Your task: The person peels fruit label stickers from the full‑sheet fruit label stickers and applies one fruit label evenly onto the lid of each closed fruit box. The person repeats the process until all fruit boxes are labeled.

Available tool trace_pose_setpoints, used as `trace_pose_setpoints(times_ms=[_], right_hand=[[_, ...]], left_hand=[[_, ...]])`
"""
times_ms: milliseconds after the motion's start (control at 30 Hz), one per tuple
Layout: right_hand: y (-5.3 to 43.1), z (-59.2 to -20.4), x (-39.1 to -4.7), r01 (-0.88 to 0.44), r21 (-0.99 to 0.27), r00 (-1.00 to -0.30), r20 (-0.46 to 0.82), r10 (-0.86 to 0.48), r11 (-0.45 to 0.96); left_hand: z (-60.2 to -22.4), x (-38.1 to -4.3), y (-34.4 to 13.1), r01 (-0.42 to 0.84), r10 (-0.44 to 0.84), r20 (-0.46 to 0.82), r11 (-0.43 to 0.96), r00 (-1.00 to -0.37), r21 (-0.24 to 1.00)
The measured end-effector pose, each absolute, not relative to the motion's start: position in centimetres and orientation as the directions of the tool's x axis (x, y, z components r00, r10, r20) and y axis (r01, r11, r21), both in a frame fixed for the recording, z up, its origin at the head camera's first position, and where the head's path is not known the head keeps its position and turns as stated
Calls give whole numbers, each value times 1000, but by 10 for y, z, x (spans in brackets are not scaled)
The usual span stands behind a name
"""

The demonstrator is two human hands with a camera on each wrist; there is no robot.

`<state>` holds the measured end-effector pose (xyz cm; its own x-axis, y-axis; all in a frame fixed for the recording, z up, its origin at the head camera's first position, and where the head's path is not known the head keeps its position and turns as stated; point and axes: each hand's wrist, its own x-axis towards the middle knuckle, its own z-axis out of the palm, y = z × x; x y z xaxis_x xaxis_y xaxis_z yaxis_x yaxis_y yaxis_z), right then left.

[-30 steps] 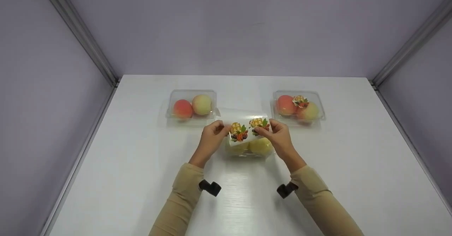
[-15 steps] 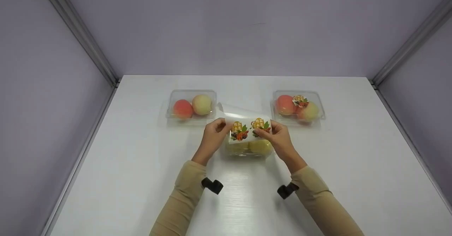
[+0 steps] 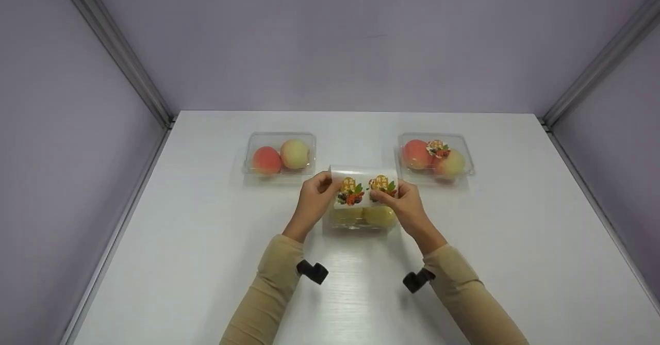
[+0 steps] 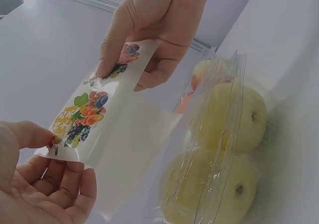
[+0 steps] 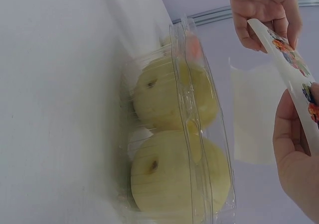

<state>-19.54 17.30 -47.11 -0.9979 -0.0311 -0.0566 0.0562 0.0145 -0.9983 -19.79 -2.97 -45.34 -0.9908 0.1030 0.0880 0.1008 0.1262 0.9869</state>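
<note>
A white sticker sheet (image 3: 355, 174) printed with fruit labels is stretched between both hands. My left hand (image 3: 315, 195) pinches its left end, thumb on the printed face. At the other end my right hand (image 3: 405, 203) pinches it, thumb over a label. The sheet bends backward, and its loose blank part hangs behind, as the left wrist view shows. Below and behind it on the table stands a clear plastic clamshell box (image 5: 192, 119) holding two yellow-green fruits (image 4: 241, 117), apart from both hands. In the head view the sheet hides the upper part of this box.
At the back left of the white table (image 3: 180, 221) is a clear box (image 3: 258, 141) with a red and a pale fruit. A similar box (image 3: 464, 146), with a fruit sticker (image 3: 438, 149) on its lid, stands back right. Walls border the table.
Both hands keep their hold on the sheet. The left hand has shifted slightly right, and the sheet has become more level, its upper part folding back out of sight.
</note>
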Motion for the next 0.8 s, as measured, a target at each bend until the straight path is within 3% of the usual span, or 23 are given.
trace_pose_setpoints(times_ms=[233, 467, 800], right_hand=[[174, -470, -195, 58, -998, -998, -58, -37, 0], [174, -469, -196, 52, -998, -998, -51, -27, -20], [175, -468, -195, 43, -999, -999, -43, -8, -23]], left_hand=[[-455, -198, -31, 132, 80, 120, 158, -990, 979], [-457, -196, -31, 236, 3, 241, 211, -970, 948], [-456, -190, -29, 445, -62, 510, 405, -858, 799]])
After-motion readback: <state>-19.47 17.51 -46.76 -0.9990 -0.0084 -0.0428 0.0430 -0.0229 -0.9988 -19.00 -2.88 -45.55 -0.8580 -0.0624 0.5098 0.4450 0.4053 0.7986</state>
